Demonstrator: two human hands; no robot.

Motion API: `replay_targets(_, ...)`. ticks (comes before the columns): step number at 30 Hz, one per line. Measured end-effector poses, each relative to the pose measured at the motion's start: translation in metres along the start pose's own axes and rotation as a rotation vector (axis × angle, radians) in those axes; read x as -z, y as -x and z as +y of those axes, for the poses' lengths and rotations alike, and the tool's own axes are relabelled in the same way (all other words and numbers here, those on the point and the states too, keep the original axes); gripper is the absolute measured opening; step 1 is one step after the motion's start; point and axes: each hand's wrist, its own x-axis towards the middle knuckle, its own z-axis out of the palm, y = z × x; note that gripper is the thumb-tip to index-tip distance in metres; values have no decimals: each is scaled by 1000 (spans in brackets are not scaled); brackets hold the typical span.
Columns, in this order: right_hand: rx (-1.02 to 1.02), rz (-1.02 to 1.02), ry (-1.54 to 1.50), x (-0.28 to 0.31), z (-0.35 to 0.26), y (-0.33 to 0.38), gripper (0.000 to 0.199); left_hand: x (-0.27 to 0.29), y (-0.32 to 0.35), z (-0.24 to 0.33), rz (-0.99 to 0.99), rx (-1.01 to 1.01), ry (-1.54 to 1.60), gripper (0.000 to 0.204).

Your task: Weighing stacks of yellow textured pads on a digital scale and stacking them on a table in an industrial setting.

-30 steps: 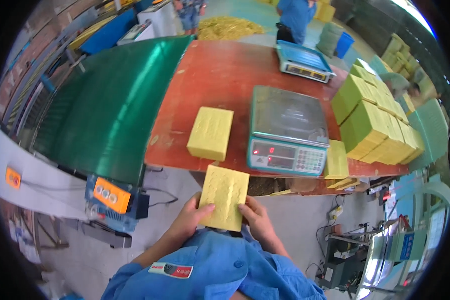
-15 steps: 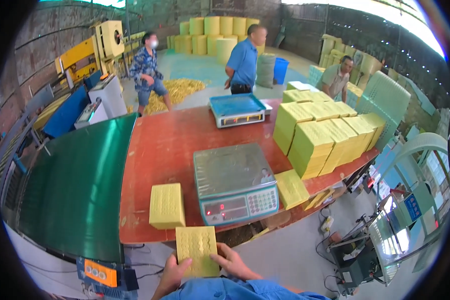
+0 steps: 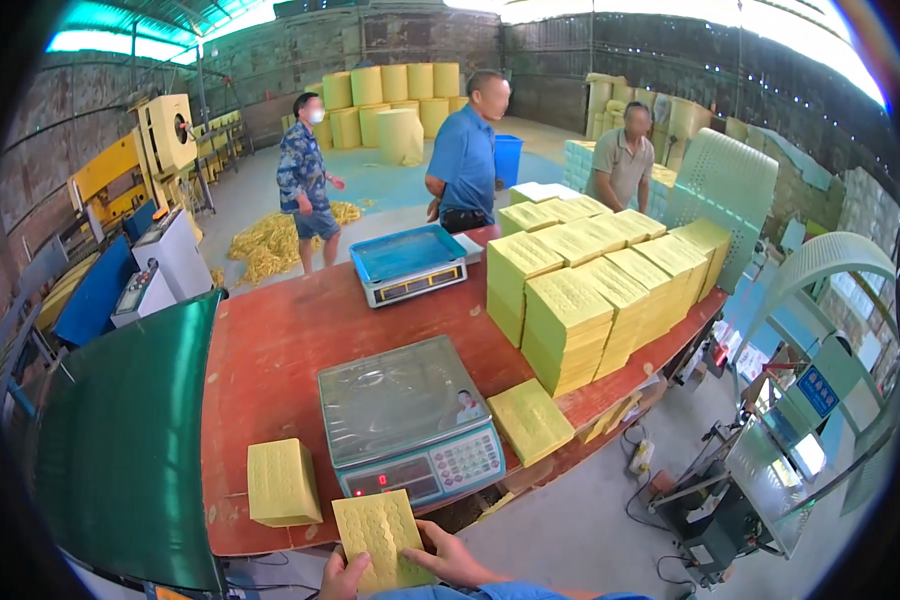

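Observation:
Low at the front edge of the red table, I hold a stack of yellow paper (image 3: 382,530) stamped with rows of round, coin-like marks. My left hand (image 3: 345,577) grips its left lower side with the thumb on top, and my right hand (image 3: 448,555) closes on its right side. Just beyond it stands a digital weighing scale (image 3: 395,400) with a bare metal pan and a lit red display. A taller yellow paper block (image 3: 282,482) sits left of the scale, and a low yellow paper stack (image 3: 530,420) lies to its right.
Many yellow paper stacks (image 3: 580,290) fill the red table's (image 3: 270,350) right side. A second scale with a blue tray (image 3: 407,255) stands farther back. A green conveyor belt (image 3: 130,440) borders the left. Three people stand beyond; a metal-framed machine (image 3: 750,480) is right.
My view has shifted, so the table and scales now appear lower and farther left. Both hands still hold the yellow paper stack, which now looks slightly tilted. The masked person's arm now reaches out.

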Motion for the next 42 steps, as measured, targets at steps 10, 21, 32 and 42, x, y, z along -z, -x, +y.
replay_targets(10,140,21,-122,2,-5,0,50,26,17,14,-33,-312,-894,41)
replay_targets(21,211,-64,-15,-56,-134,-111,36,92,-47,164,170,-259,-387,32)
replay_targets(32,85,-44,78,-121,-83,-191,46,189,-108,119,190,-66,-319,35)
replay_targets(42,75,45,122,-127,-61,-189,48,189,-110,90,224,-138,-399,31)
